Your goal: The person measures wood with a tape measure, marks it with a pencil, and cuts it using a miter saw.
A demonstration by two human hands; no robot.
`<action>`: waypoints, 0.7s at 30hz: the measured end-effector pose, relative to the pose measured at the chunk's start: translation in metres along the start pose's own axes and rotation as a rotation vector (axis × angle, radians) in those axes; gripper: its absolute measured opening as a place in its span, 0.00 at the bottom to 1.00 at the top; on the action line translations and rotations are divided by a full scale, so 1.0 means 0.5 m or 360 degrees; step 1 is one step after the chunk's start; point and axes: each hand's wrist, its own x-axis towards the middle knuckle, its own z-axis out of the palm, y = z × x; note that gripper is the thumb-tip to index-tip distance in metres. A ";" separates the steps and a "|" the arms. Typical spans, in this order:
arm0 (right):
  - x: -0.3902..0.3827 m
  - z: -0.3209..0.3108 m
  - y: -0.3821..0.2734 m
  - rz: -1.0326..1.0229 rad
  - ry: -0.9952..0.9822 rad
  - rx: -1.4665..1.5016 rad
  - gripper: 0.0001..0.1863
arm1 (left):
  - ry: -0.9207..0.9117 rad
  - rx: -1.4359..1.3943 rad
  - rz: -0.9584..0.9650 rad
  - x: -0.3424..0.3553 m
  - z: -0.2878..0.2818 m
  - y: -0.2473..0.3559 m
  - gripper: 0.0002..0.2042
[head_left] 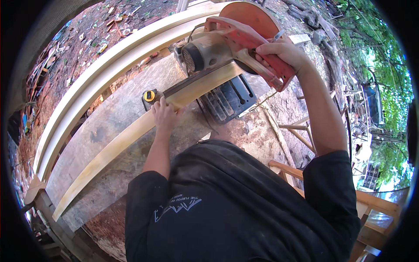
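Note:
A chop saw (244, 40) with a red guard and dusty motor stands at the far side of the table, its slotted dark base (230, 101) showing near me. My right hand (283, 52) is wrapped round its red handle. A long pale wooden board (111, 144) runs from the near left up to the saw. My left hand (164, 114) grips this board partway along, fingers over its far edge. The board's right end lies under the saw's body, beside a dark strip (187, 81). Whether the blade touches the wood is hidden. Just beyond my left hand sits a yellow-and-black tape measure (149, 96).
Long pale boards (83, 83) lie along the table's far side. The worn grey tabletop (109, 113) is stained. Wooden frames (375, 201) stand at the right. Littered ground (118, 26) lies beyond, with trees (384, 52) at the far right.

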 end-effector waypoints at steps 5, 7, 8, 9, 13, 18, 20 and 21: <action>0.004 -0.008 0.019 0.0015 -0.0062 -0.0007 0.19 | -0.0062 0.0014 -0.0074 -0.001 0.004 0.002 0.29; -0.001 -0.002 0.024 -0.0006 -0.0038 0.0004 0.19 | 0.0127 0.0028 -0.0037 -0.004 0.023 -0.004 0.29; -0.003 0.000 0.027 -0.0013 -0.0032 0.0014 0.20 | 0.0139 0.0028 -0.0040 -0.005 0.025 -0.005 0.29; -0.005 0.002 0.028 -0.0024 -0.0032 0.0006 0.20 | 0.0142 0.0051 -0.0056 -0.007 0.028 -0.001 0.30; -0.013 0.010 0.031 -0.0049 -0.0009 0.0026 0.21 | 0.0258 0.0065 -0.0063 -0.010 0.033 0.001 0.31; -0.020 0.018 0.040 -0.0063 -0.0006 0.0124 0.21 | 0.0038 -0.0063 -0.0170 -0.013 0.036 -0.006 0.33; -0.023 0.015 0.045 -0.0057 -0.0001 0.0099 0.21 | 0.0045 -0.0076 -0.0176 -0.012 0.035 -0.001 0.34; -0.024 0.013 0.048 -0.0052 0.0000 0.0074 0.21 | 0.0043 -0.0086 -0.0194 -0.010 0.033 0.000 0.34</action>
